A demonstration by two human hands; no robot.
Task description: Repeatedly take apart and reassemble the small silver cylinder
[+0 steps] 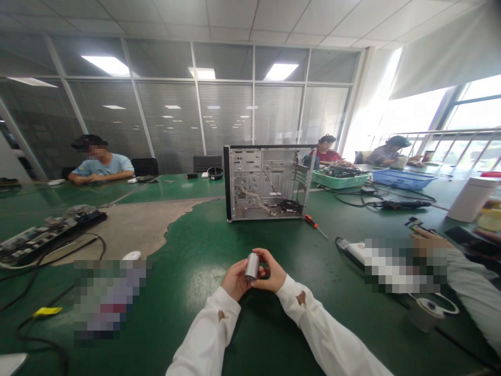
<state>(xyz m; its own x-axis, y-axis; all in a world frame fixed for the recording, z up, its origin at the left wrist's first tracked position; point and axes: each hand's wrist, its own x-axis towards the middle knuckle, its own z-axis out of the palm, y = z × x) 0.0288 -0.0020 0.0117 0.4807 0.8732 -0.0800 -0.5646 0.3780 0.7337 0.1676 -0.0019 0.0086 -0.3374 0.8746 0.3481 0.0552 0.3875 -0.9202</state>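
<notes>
White sleeves lie nearest, fingers pinching a cylinder, computer case and screwdriver beyond.

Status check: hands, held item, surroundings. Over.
Left hand and right hand on silver cylinder. Open computer case stands beyond. Screwdriver beside case.

A green basket is holding tangled cables beside a blue basket. A person in light blue is sitting at the desk, and a yellow tag is hugging a black cable.
</notes>
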